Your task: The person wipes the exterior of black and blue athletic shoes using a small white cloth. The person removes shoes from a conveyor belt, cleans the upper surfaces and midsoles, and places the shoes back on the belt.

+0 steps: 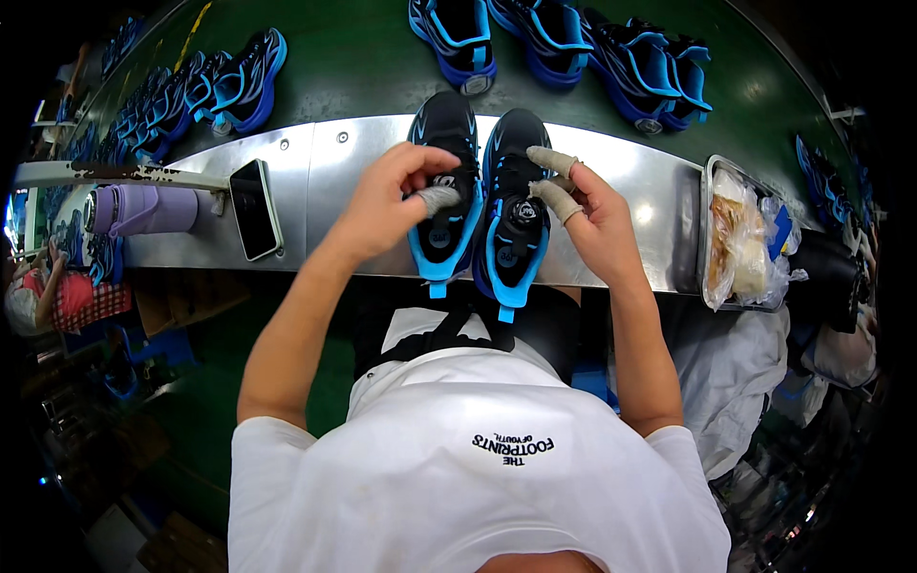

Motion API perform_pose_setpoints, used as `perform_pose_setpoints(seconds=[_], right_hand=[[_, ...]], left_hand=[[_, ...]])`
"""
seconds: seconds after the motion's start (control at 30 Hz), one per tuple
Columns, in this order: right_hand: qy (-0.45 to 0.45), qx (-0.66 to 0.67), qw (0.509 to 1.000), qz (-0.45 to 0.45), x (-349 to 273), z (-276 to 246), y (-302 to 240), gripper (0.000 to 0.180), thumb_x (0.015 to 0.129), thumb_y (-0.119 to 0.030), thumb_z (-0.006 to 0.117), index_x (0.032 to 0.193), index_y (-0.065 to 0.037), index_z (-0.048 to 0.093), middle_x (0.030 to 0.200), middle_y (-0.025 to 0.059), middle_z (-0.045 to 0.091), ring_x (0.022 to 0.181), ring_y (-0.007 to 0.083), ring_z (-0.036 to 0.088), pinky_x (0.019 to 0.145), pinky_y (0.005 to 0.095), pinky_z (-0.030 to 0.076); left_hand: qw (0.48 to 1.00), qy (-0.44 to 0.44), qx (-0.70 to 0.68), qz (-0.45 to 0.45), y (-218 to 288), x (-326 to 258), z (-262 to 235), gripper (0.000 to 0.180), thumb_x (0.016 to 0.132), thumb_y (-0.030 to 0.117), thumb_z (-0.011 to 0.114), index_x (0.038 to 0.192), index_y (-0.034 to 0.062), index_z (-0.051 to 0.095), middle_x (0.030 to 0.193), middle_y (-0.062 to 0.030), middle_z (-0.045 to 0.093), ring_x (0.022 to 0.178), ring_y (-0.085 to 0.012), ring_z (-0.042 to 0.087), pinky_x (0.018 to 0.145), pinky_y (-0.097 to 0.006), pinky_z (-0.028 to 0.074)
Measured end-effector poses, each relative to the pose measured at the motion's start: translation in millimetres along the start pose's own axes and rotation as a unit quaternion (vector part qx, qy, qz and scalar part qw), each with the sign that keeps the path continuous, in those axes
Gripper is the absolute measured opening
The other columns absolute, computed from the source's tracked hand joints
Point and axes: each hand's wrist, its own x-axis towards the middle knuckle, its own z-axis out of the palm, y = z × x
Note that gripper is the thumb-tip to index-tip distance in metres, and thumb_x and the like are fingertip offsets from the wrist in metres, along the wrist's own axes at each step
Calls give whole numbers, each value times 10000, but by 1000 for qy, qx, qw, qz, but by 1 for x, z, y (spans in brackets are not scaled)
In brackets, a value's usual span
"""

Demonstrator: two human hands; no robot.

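So from where I'm standing, there's a person in a white shirt [458, 487] with both hands over a pair of black and blue shoes on a metal ledge [330, 186], toes pointing away from them. The left hand [387, 201] is over the left shoe [443, 124], loosely curled, with the thumb and forefinger parted over the laces, and I can't see anything pinched there. That thumb wears a grey cap [438, 200]. The right hand [602, 224] comes in over the right shoe [517, 143], forefinger and thumb stretched out with a small gap between the tips, both in beige caps, and no clear grip on anything. Can't really tell if those tips are touching the shoe or just over it. Right below the right thumb tip there's a round black dial [524, 214] on the tongue, and the blue heel loops hang past the ledge's near edge, below both sets of fingers. Off to the left of the left fingers lies a phone [255, 210], dark screen up, with a purple flask [158, 209] on its side farther out. Over to the right of the right fingers is a metal tray [708, 215] full of plastic bags [750, 234]. Beyond the fingertips, more shoes [454, 43] like these sit on a green surface [353, 81].
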Motion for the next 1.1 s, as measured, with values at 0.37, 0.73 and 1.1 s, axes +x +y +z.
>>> perform_pose_setpoints(seconds=[0.37,0.73,1.1], right_hand=[[-35,1,999,5,4,2,-4,329,938,-43,588,1265,-12,601,1068,55,665,932,107,623,831,244,488],[-45,13,999,12,17,5,-5,319,925,-60,597,1241,-12,612,1053,80,681,946,127,632,839,250,490],[-63,-255,959,-110,108,37,27,348,871,-137,661,1217,-114,639,956,99,589,830,221,592,780,300,485]], left_hand=[[996,-25,-79,23,2,-2,-2,472,717,51,726,1168,56,585,925,-13,543,824,-138,461,774,-265,407],[993,-38,-113,21,-3,-3,-4,446,766,84,720,1192,58,591,1047,-9,591,919,-130,513,814,-282,415],[983,-69,-169,0,-11,-2,-4,489,778,126,737,1242,76,591,1026,-21,634,962,-122,535,820,-281,415]])
